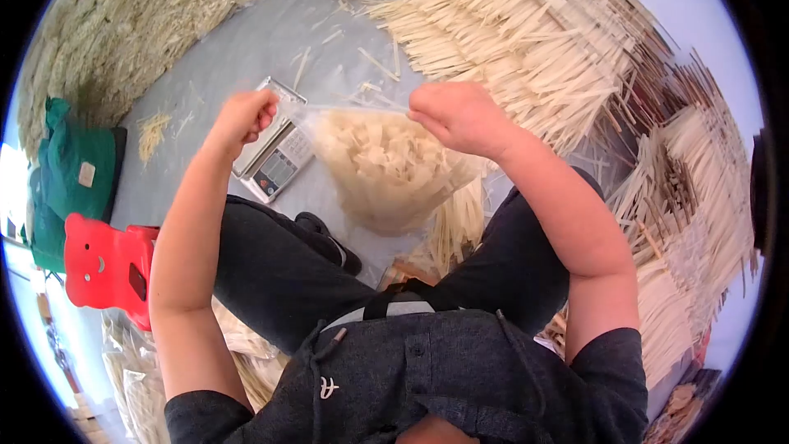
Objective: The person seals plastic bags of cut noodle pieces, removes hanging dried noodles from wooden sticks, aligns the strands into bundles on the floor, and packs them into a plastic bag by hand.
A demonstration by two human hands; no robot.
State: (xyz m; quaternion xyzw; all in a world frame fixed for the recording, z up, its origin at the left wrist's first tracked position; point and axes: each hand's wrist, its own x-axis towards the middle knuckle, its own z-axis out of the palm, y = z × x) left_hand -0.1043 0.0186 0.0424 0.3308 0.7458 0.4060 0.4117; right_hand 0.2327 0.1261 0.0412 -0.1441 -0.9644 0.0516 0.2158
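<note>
A clear plastic bag full of pale, flat strips hangs between my two hands, above the floor and between my knees. My left hand is closed on the bag's upper left corner. The upper right corner is pinched in my right hand, and the bag's top edge is stretched between them. Just left of the bag, partly below my left hand, a silver digital scale lies on the floor.
Long pale strips are piled at the upper right, with more at the right. Brownish bundles line the upper left. A red chair and a green bag stand left. Scraps dot the grey floor.
</note>
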